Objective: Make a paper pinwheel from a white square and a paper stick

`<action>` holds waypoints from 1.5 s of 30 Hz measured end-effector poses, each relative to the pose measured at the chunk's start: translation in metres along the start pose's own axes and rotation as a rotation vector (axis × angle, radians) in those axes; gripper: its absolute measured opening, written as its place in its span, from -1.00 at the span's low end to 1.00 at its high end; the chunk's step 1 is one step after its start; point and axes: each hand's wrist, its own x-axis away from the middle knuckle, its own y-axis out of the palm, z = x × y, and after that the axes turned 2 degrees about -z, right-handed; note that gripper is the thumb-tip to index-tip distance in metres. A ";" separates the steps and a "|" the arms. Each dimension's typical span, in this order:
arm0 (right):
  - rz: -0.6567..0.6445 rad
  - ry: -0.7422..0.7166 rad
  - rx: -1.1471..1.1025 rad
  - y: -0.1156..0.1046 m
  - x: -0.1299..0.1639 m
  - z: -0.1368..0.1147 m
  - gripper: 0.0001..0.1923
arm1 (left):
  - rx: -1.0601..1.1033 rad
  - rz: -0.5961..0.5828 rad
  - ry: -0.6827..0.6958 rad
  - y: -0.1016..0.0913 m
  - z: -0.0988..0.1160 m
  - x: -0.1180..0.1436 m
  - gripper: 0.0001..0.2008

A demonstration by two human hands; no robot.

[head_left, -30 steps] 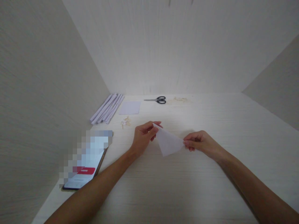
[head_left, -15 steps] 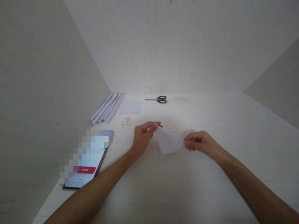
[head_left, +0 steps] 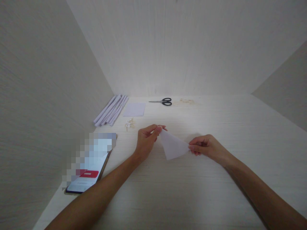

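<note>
A white piece of paper (head_left: pixel 173 145), roughly triangular in outline, is stretched between my two hands over the table. My left hand (head_left: pixel 148 139) pinches its upper left corner between thumb and fingers. At the right corner, my right hand (head_left: pixel 202 145) grips it with thumb and forefinger. One point of the paper hangs down toward me between the hands. Whether it is folded double I cannot tell.
Rolled paper tubes (head_left: pixel 111 110) lie at the back left beside a flat paper square (head_left: pixel 134 109). Small pale sticks (head_left: pixel 130 124) are heaped before it. Scissors (head_left: pixel 161 102) and thin beige bits (head_left: pixel 187 101) lie near the back wall. A phone (head_left: pixel 92 166) rests by my left forearm.
Both hands keep the same hold on the paper. Its lower point hangs very slightly lower, and the camera view has shifted a little.
</note>
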 end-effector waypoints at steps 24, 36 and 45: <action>0.102 -0.023 0.042 0.003 -0.001 -0.002 -0.75 | -0.030 0.099 0.027 -0.001 -0.004 -0.003 -0.78; 0.225 -0.251 0.082 0.007 -0.003 -0.003 -0.74 | 0.337 0.143 -0.187 0.004 -0.002 -0.003 -0.79; 0.192 -0.302 0.105 0.007 0.001 -0.009 -0.70 | 0.403 0.111 -0.272 0.004 0.016 -0.002 -0.81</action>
